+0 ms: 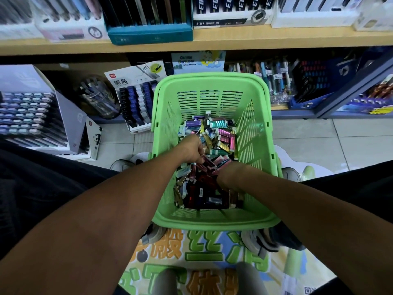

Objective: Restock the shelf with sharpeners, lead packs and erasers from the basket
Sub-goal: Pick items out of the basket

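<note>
A person looks down from a head-worn camera at a green plastic basket (212,92) on the floor, both bare forearms reaching into it. The basket's bottom is covered with a loose heap of small stationery packs (214,133): flat boxes in purple, teal, pink, gold and dark red, lying at every angle.

The left hand (191,151) is down in the middle of the heap, knuckles up, fingers curled around a few slim dark red packs (207,163) that stick out below the palm. The right hand (228,175) sits just beside it, nearer the person, with wrist bent and fingers buried among dark packs; whether it grips anything cannot be told.

Beyond the hands, past the basket's far rim, an open display box of lead packs (136,99) leans against the lower shelf (282,107), to the left of the left hand. Further left stands a larger tiered display of small boxes (29,113). Above everything runs a wooden shelf edge (234,39) carrying pencil boxes.

The step in hand appears to be gathering matching packs. To do it well, it would help to collect only one colour and kind at a time, square the packs into a neat stack between both hands before lifting, and keep the grip firm but not crushing, since the thin cartons probably dent easily. Lifting straight up should avoid snagging the slotted walls.
</note>
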{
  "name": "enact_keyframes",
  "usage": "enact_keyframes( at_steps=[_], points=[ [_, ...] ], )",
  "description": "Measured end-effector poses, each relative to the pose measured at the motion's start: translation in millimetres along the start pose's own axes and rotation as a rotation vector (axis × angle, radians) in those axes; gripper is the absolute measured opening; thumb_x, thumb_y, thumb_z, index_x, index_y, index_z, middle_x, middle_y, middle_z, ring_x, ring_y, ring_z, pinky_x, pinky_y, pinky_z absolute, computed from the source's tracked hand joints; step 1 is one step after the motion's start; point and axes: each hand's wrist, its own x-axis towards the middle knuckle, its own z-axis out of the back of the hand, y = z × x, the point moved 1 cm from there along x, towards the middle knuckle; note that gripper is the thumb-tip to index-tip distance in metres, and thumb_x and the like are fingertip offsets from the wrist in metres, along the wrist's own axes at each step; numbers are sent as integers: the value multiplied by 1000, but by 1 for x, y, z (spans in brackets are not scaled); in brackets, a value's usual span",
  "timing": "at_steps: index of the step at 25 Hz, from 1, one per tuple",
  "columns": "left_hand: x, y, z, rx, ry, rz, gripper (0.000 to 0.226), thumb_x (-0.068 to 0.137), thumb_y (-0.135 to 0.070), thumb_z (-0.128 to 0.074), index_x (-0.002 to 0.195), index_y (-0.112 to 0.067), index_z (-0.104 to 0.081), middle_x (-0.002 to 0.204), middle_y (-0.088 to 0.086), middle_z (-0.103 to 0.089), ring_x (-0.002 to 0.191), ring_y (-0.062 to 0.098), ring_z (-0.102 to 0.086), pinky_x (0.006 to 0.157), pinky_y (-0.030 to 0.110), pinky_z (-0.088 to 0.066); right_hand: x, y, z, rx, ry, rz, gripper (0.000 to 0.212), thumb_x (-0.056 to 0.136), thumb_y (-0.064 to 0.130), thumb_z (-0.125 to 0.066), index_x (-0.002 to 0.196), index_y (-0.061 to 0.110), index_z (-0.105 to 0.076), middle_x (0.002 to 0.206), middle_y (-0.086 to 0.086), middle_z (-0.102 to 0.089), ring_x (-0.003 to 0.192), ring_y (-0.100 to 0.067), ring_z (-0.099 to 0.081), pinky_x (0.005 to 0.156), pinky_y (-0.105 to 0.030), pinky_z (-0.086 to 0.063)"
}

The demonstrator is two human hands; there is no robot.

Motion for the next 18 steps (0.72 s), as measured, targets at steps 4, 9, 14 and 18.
enact_keyframes(
  at_steps=[4, 9, 14, 18],
  points=[
    [3, 3, 2, 31, -15, 16, 25, 80, -8, -79, 103, -2, -73, 111, 11, -71, 101, 23, -67, 93, 34, -54, 7, 3, -12, -29, 158, -23, 34, 103, 13, -48, 135, 8, -55, 138, -11, -56, 126, -29, -52, 103, -36, -41],
    [3, 5, 7, 44, -37, 30, 25, 80, -8, -80, 103, -2, -74, 112, 11, -71, 102, 23, -66, 91, 30, -52, 19, -4, -30, 5, 144, -52, 30, 96, 11, -59, 125, 10, -63, 124, -8, -65, 111, -27, -61, 99, -38, -50],
    [3, 2, 4, 58, -11, 31, 27, 80, -11, -80, 104, -3, -74, 109, 11, -72, 98, 22, -67, 91, 30, -53, 27, -8, -29, 353, 120, -153, 32, 97, 15, -57, 128, 9, -60, 130, -11, -61, 116, -31, -59, 99, -38, -47],
    [7, 0, 8, -17, -68, 65, 23, 80, -8, -80, 101, -2, -75, 104, 10, -72, 94, 22, -68, 90, 34, -55, 22, -37, -3, 522, 77, -150, 23, 87, 36, -71, 94, 15, -64, 105, -5, -66, 97, -21, -63, 86, -35, -53]
  ],
)
